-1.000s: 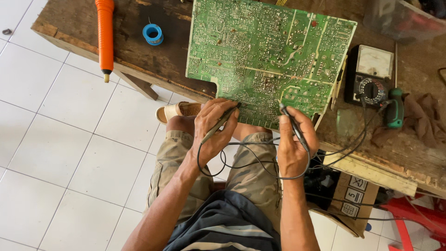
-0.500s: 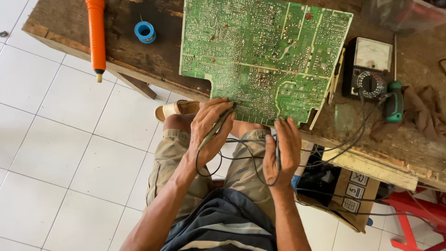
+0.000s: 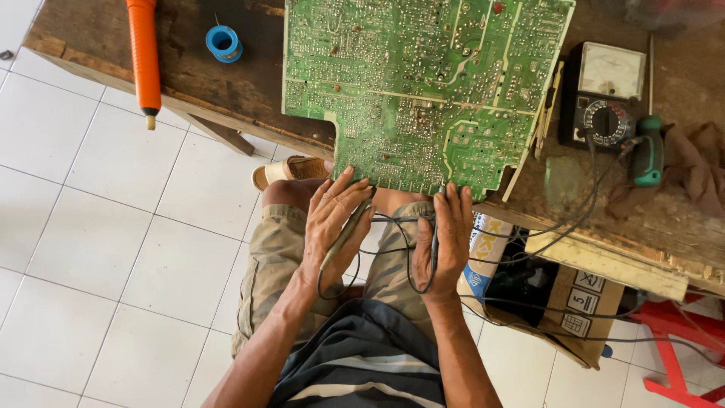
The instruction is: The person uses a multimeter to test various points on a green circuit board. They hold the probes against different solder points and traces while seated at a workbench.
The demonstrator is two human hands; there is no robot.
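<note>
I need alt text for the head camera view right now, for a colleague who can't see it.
Seen from above, a seated person's left hand and right hand each hold a meter probe against the near edge of a large green circuit board lying solder side up on a worn wooden bench. Black leads run to an analogue multimeter on the right; an orange-handled tool lies on the left.

top edge of the frame chops off the green circuit board (image 3: 423, 91) and the orange tool (image 3: 143, 53) at 11 o'clock. Probe tips are hidden under the left hand (image 3: 336, 223) and right hand (image 3: 451, 238) fingers. Red stool (image 3: 680, 340) at 4 o'clock runs out of frame, meter (image 3: 604, 94) dial markings too small to tell.
</note>
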